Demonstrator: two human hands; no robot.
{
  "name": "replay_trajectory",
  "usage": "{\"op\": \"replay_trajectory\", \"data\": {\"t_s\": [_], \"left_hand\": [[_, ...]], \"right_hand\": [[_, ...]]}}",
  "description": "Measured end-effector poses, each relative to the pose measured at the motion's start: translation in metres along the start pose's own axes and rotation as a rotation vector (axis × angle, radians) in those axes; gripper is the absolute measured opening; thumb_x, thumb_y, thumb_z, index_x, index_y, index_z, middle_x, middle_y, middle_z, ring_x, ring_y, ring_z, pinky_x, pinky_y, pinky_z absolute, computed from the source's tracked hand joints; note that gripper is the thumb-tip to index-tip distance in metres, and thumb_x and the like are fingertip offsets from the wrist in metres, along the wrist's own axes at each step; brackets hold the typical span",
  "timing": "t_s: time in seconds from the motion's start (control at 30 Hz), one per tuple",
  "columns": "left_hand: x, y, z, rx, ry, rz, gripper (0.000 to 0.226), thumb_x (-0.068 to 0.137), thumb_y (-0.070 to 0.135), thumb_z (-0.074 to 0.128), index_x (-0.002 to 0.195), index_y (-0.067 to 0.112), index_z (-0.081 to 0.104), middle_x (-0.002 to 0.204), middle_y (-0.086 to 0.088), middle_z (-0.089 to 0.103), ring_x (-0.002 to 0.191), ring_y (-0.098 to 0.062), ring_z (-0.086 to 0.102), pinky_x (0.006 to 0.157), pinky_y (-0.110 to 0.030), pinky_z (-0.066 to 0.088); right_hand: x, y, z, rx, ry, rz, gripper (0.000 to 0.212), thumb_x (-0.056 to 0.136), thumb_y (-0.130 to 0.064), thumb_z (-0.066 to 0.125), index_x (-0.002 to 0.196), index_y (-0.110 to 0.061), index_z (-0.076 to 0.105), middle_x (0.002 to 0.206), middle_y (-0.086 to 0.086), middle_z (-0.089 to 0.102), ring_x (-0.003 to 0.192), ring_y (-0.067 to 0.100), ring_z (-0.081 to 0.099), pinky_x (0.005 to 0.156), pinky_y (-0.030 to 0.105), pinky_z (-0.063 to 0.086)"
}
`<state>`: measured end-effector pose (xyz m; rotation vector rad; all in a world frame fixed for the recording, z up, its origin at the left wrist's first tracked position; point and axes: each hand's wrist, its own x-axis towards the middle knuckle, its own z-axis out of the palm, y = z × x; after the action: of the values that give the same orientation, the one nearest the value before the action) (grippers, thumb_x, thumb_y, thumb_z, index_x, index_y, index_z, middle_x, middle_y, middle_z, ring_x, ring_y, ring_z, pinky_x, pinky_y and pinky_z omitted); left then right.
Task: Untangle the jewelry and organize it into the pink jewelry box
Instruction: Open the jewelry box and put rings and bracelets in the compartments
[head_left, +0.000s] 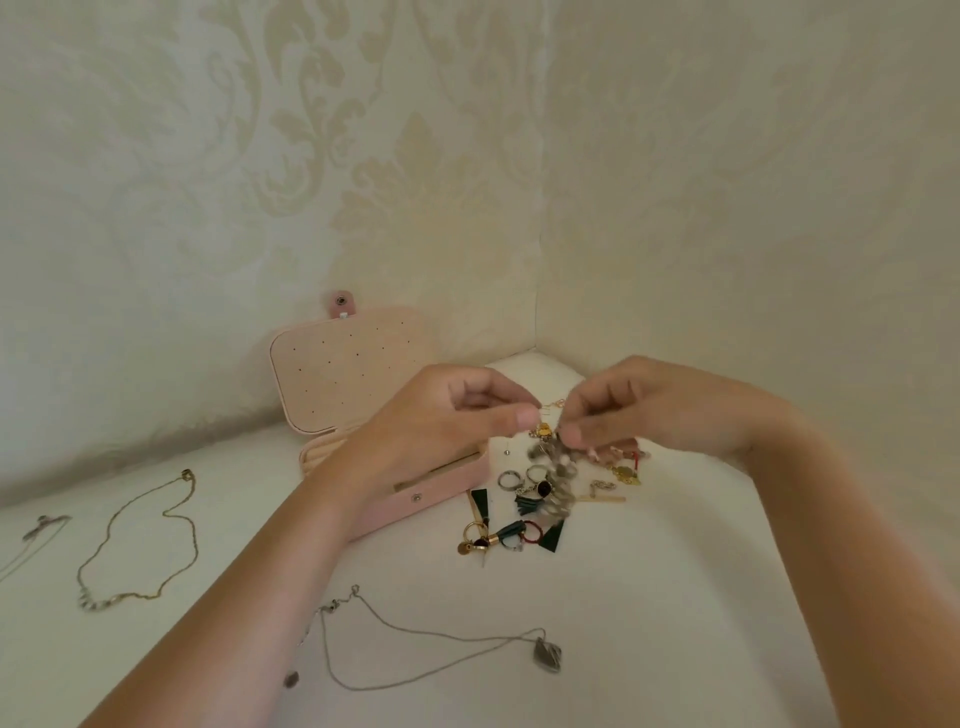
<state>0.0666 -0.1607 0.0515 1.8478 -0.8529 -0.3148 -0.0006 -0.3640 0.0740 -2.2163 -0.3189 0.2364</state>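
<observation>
Gold and silver jewellery is being untangled by two hands above a white tabletop (675, 597).
A gold chain necklace (140, 545) lies spread near the left edge, probably kept apart to avoid knots. The pink jewelry box (337, 374) stands open toward the back corner. The left hand (447, 415) and right hand (639, 410) each pinch a blurred tangled cluster (544, 430), which hangs lengthwise downward over the loose pile (519, 519).

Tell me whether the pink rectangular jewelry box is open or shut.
Open. The pink rectangular jewelry box has its lid raised upright, its perforated inner panel facing the camera.
</observation>
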Motion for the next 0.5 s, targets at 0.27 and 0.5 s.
{"op": "replay_trajectory", "data": {"t_s": [0.27, 0.5], "left_hand": [[-0.003, 0.006, -0.003, -0.239, 0.018, -0.018, 0.014, 0.069, 0.023, 0.071, 0.082, 0.019, 0.072, 0.081, -0.003, 0.072, 0.075, -0.014, 0.066, 0.078, -0.025, 0.054], [0.000, 0.002, -0.023, -0.243, 0.124, -0.196, 0.017, 0.080, 0.021, 0.065, 0.085, 0.005, 0.066, 0.076, -0.006, 0.070, 0.069, -0.019, 0.071, 0.055, -0.022, 0.057]], "right_hand": [[0.015, -0.003, 0.010, 0.445, 0.302, -0.298, 0.015, 0.085, -0.024, 0.061, 0.081, -0.010, 0.064, 0.072, 0.006, 0.056, 0.062, 0.012, 0.049, 0.056, 0.019, 0.038], [0.029, 0.005, 0.022, 0.317, 0.559, -0.097, 0.011, 0.086, -0.025, 0.066, 0.080, -0.016, 0.070, 0.063, -0.001, 0.060, 0.058, 0.010, 0.048, 0.058, 0.021, 0.040]]}}
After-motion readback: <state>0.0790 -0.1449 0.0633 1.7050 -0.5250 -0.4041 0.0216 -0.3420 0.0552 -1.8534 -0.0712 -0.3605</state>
